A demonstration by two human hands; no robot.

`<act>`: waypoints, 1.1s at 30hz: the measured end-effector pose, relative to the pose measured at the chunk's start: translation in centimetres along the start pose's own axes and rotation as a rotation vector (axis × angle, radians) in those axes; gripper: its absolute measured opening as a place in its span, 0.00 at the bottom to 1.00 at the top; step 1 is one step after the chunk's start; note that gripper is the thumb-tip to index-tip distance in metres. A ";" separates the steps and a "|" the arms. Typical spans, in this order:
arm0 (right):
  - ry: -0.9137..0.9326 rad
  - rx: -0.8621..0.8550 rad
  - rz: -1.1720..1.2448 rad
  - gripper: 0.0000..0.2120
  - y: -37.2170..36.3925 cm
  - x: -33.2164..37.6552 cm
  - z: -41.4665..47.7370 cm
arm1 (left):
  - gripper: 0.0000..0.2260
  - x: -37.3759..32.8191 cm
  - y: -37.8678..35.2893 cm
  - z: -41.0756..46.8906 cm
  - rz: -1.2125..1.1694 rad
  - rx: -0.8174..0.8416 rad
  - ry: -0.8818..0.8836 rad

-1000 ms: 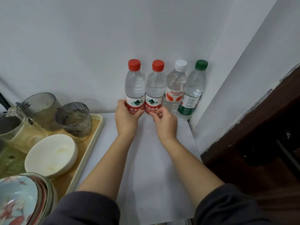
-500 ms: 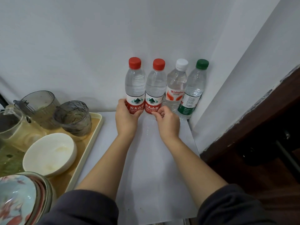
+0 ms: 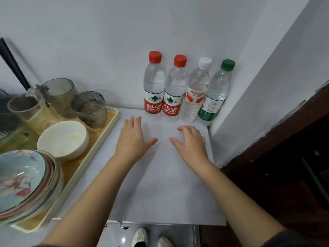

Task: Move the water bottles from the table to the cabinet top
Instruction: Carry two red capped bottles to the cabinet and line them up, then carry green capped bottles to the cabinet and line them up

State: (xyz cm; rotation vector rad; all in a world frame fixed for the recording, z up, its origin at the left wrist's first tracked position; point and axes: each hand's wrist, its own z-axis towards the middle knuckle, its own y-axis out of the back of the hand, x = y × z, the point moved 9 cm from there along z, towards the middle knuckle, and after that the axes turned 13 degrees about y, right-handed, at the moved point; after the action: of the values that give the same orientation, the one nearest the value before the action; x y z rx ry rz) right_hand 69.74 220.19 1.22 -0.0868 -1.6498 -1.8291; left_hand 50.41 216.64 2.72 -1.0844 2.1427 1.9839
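Several water bottles stand upright in a row against the back wall on the white cabinet top (image 3: pixel 160 184). Two have red caps: the left one (image 3: pixel 154 86) and its neighbour (image 3: pixel 175 90). To their right are a white-capped bottle (image 3: pixel 196 91) and a green-capped bottle (image 3: pixel 216 93) in the corner. My left hand (image 3: pixel 132 139) hovers just in front of the red-capped pair with fingers spread and holds nothing. My right hand (image 3: pixel 191 143) hangs in front of the white-capped bottle, fingers loosely curled and empty.
A cream tray (image 3: pixel 99 145) on the left carries glass cups (image 3: pixel 90 107), a white bowl (image 3: pixel 63 139) and stacked patterned bowls (image 3: pixel 23 180). A white wall corner (image 3: pixel 267 86) and a dark wooden frame (image 3: pixel 284 139) close in the right side. Shoes (image 3: pixel 151 237) show below the cabinet's front edge.
Both hands have let go of the two red-capped bottles and pulled back toward me. The bottles stay standing by the wall.
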 end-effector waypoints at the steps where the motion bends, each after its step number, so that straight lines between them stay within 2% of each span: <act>1: 0.020 0.071 -0.046 0.25 -0.4 0.2 -0.7 | 0.42 0.7 -0.2 -1.4 0.085 0.001 0.017; 4: 0.040 0.270 -0.108 0.31 -1.5 0.7 -2.7 | 0.41 2.6 -0.7 -5.0 0.180 0.006 0.070; 8: 0.157 0.442 -0.082 0.33 -2.8 3.1 -5.2 | 0.40 4.9 -0.9 -11.0 0.159 -0.074 0.140; 15: 0.519 0.662 -0.034 0.33 -4.8 10.5 -11.2 | 0.39 10.1 -1.3 -21.7 0.005 -0.204 0.353; 21: 0.805 0.791 -0.119 0.34 -7.6 16.5 -15.5 | 0.39 15.8 -2.2 -29.4 -0.124 -0.238 0.656; 26: 1.048 0.837 -0.206 0.35 -10.1 21.5 -19.8 | 0.39 19.8 -3.5 -35.3 -0.152 -0.259 0.841; 33: 1.235 0.982 -0.309 0.35 -15.8 27.2 -27.5 | 0.36 27.0 -5.2 -42.9 -0.171 -0.265 1.075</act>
State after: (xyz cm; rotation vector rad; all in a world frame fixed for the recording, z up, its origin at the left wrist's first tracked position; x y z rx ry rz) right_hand 50.83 183.51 -5.22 1.4466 -1.3729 -0.6592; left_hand 50.79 166.50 -6.19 -2.7391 1.9469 1.8108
